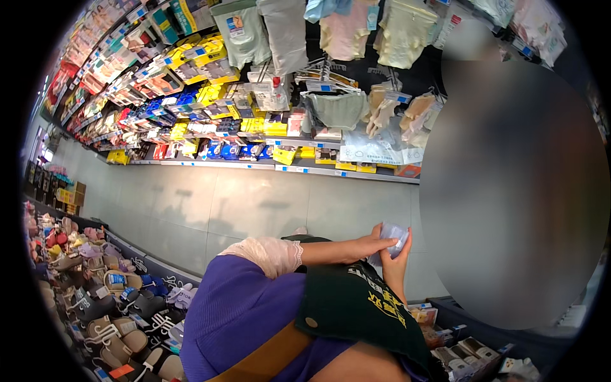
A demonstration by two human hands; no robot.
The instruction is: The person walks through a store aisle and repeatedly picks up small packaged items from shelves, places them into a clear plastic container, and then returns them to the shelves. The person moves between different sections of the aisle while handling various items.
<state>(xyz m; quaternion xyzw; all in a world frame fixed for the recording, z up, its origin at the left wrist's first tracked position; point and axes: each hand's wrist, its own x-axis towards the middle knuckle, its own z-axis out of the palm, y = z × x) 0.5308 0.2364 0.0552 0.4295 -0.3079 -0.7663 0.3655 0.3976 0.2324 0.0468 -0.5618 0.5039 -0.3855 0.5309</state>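
Note:
A small translucent plastic item (395, 231), pale and bluish, is held between both hands in front of the green apron, at the right of the aisle. My left hand (374, 244) reaches across from a lace-trimmed sleeve, its thumb on the item. My right hand (400, 260) grips the item from the other side, with its forearm running down beside the apron (363, 301). Exactly what the item is cannot be told.
Store shelves (229, 167) with boxed and hanging garments run along the far side of the aisle floor (258, 200). Racks of slippers (124, 334) stand at the lower left, and a bin of packaged goods (458, 358) at the lower right. A large blurred area covers the right.

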